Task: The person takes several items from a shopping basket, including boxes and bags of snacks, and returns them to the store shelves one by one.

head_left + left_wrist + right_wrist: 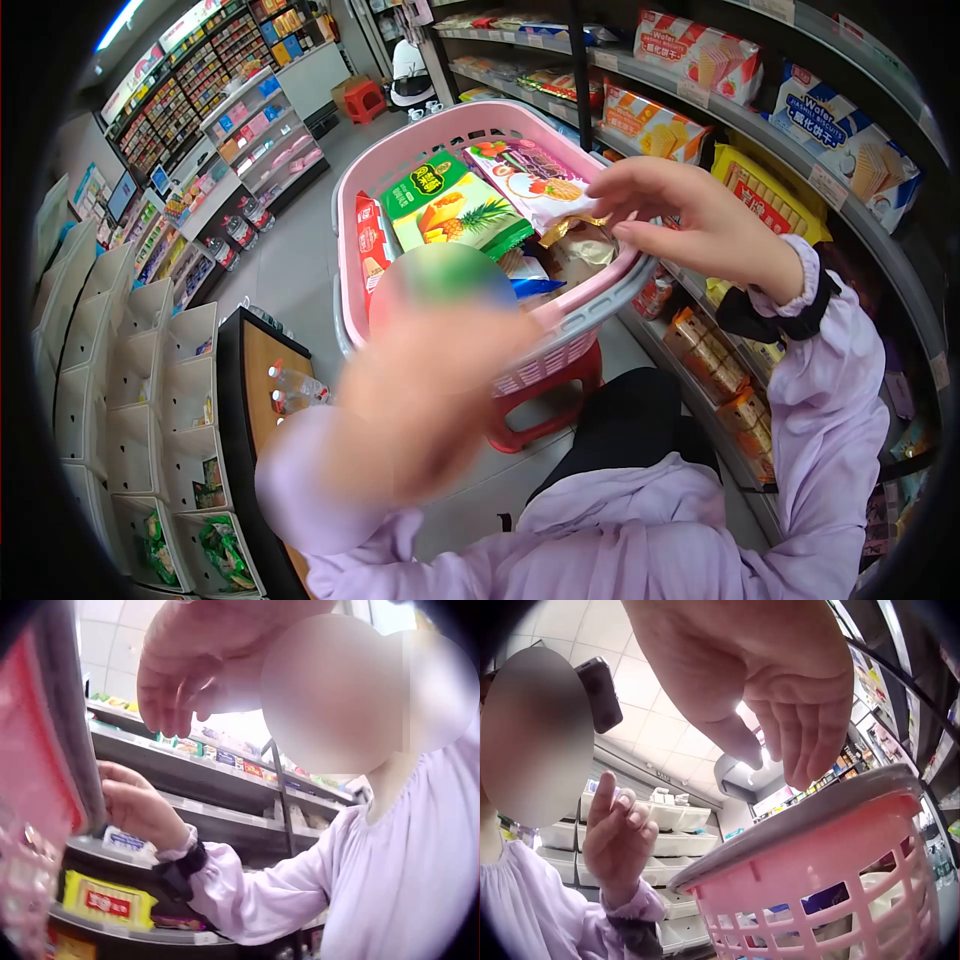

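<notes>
A pink basket (352, 190) with a grey rim holds a green pineapple-picture packet (440, 205), a pink-and-white strawberry packet (530, 185) and a red packet (372, 240). My right hand (700, 215) hovers over the basket's right edge, its fingers loosely bent and empty; in the right wrist view this hand (780, 697) hangs above the rim. Blurred in the head view, my left hand (430, 390) is raised in front of the basket's near side. The right wrist view shows the left hand (619, 832) holding nothing, its fingers loosely bent and one pointing up.
Under the basket stands a red stool (550, 410). Shelves with wafer boxes (695, 55) and a yellow biscuit pack (768, 195) line the right side. At left are white bins (130, 430), a wooden-topped counter (262, 400) and bottles (298, 382) on the floor.
</notes>
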A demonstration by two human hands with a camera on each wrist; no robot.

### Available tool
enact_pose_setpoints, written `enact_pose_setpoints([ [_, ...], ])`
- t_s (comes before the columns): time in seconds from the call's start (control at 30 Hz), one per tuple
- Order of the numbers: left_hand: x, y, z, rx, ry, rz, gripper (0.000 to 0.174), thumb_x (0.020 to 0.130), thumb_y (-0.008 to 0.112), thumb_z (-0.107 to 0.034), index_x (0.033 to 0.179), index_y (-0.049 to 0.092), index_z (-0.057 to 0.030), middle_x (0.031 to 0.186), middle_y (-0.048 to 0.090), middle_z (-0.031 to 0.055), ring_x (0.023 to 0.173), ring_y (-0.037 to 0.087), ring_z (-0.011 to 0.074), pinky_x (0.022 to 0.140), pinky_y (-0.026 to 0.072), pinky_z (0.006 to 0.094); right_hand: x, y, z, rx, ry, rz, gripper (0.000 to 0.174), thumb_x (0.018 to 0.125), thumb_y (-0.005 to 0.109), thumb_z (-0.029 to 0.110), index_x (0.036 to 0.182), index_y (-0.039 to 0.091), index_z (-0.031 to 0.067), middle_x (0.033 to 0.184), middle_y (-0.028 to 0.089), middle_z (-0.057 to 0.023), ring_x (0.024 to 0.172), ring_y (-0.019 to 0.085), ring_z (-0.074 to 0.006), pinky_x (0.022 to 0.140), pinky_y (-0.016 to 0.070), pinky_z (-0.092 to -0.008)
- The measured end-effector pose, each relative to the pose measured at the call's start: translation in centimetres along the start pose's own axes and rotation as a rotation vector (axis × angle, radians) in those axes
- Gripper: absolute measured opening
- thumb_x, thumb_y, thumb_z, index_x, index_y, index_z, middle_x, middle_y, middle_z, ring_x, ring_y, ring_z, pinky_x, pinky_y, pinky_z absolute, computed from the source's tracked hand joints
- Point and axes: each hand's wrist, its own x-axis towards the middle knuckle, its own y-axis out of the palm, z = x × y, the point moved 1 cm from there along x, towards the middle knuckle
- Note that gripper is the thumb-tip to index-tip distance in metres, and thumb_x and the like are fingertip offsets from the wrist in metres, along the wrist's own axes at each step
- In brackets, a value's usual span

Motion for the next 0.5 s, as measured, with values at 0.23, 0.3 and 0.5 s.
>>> enact_pose_setpoints([
  [0.23,3.0,-5.6,11.6,0.100,-0.489,0.316,0.030,0.083,0.046,0.002,0.112,0.049,0.0000,0.089,0.056,0.0074,0.082,0.056,0.0116,0.072,0.0455,0.0240,3.5,0.7,-0.9,-0.235,-0.016,0.227,0.029,0.079,0.055,0.009,0.106,0.051,-0.0010,0.096,0.058,-0.0132,0.087,0.059,-0.0205,0.074,0.0477,-0.0308],
  [0.3,3.7,-6.0,15.2,0.127,-0.570,0.508,0.033,0.083,0.050,-0.004,0.116,0.048,0.0000,0.091,0.057,0.0083,0.082,0.056,0.0138,0.073,0.0461,0.0254,3.9,1.1,-0.8,-0.240,0.028,0.298,0.028,0.079,0.055,0.009,0.105,0.051,-0.0012,0.095,0.058,-0.0141,0.087,0.059,-0.0211,0.074,0.0477,-0.0321],
  [0.5,5.0,-4.6,22.8,0.268,-0.694,0.815,0.049,0.080,0.057,-0.025,0.118,0.046,0.0035,0.097,0.061,0.0150,0.083,0.059,0.0214,0.070,0.0479,0.0299,5.1,1.6,0.6,-0.521,0.111,0.491,0.037,0.075,0.055,0.013,0.107,0.051,-0.0040,0.095,0.059,-0.0196,0.088,0.059,-0.0302,0.075,0.0469,-0.0352],
])
